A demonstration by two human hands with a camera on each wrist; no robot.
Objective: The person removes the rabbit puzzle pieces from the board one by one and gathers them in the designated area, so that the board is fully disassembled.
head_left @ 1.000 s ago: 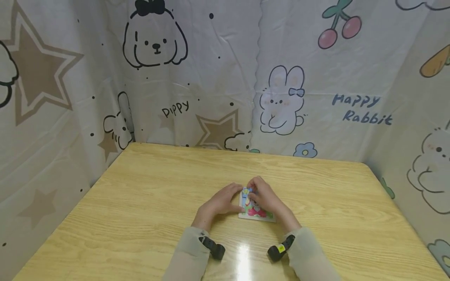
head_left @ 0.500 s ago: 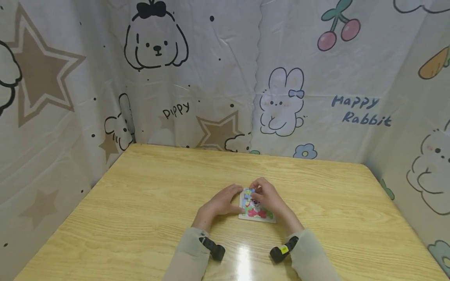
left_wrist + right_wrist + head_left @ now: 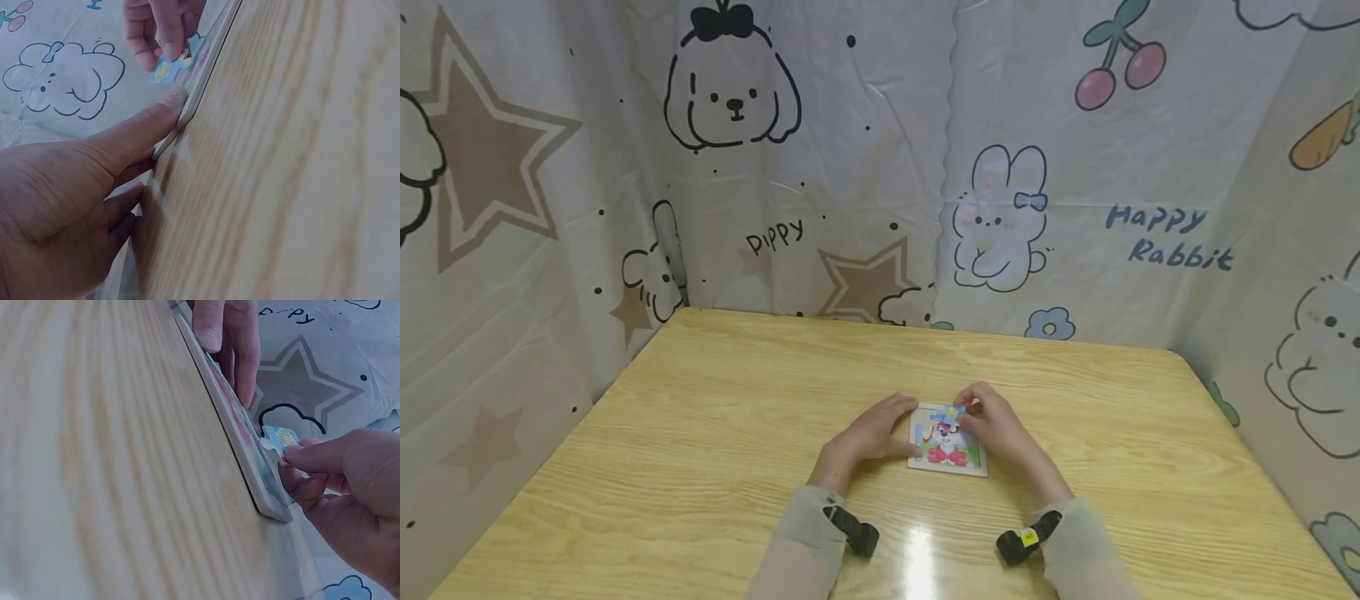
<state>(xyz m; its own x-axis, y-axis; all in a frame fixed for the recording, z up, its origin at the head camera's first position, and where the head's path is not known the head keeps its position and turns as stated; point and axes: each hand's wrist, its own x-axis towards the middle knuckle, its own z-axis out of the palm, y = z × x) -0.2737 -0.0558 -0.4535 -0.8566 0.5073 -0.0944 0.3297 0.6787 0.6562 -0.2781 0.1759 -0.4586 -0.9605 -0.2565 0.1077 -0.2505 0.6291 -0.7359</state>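
Observation:
A small framed jigsaw puzzle (image 3: pixel 947 473) lies on the table, its picture a rabbit-like figure in red and white. My left hand (image 3: pixel 872 432) holds its left side, thumb on the face near the lower left and fingers by the upper left corner. My right hand (image 3: pixel 1000 425) pinches a blue puzzle piece (image 3: pixel 284 436) with a yellow flower between thumb and fingers. In the right wrist view the piece is tilted, raised over the puzzle's face. The left wrist view shows the left thumb (image 3: pixel 165 103) on the frame's edge.
The wood-grain table (image 3: pixel 737 400) stretches around the puzzle on all sides. Behind it and at both sides hangs a printed curtain (image 3: pixel 865 167). Each wrist wears a small black camera, the right camera (image 3: pixel 1026 540) bearing a yellow label.
My right hand has moved to the right with the puzzle piece, from the puzzle's upper left to its upper right, uncovering more of the picture. The left hand has stayed put.

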